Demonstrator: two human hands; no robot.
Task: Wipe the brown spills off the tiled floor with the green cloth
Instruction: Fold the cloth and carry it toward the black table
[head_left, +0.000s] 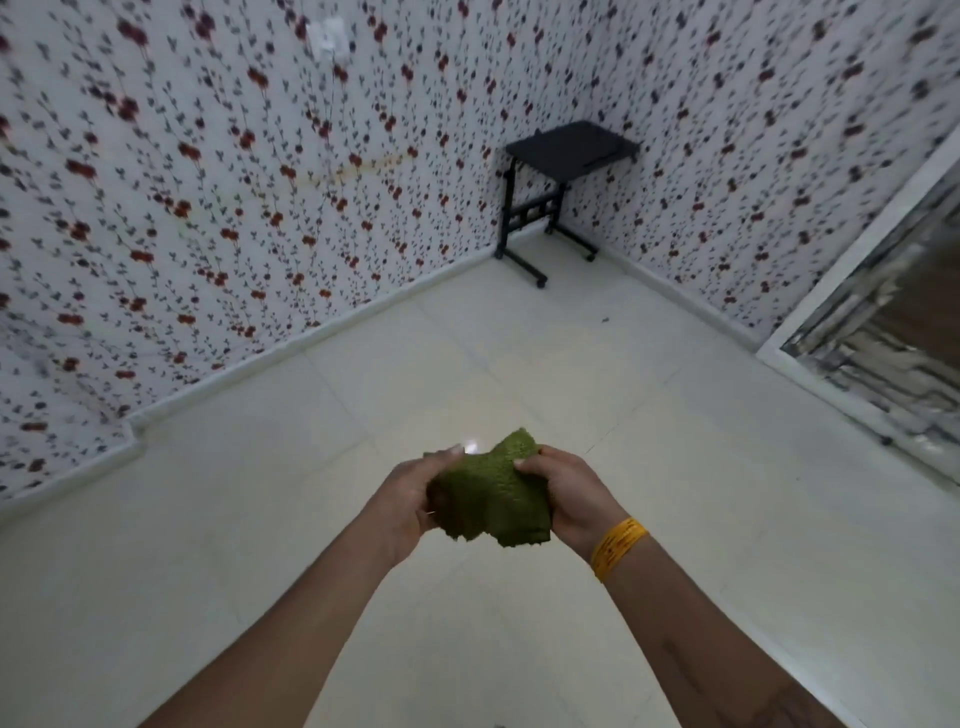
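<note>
A green cloth (491, 493) is bunched up in front of me, held well above the pale tiled floor (675, 467). My left hand (410, 499) grips its left side and my right hand (566, 493), with a yellow bangle on the wrist, grips its right side. Both arms reach forward from the bottom of the view. No brown spill shows on the tiles in this view; only a tiny dark speck (604, 320) lies far off near the corner.
A small black wheeled table (566, 171) stands in the far corner. Floral wallpaper covers the walls at left and back right. A mirrored panel with a white frame (878, 332) runs along the right side.
</note>
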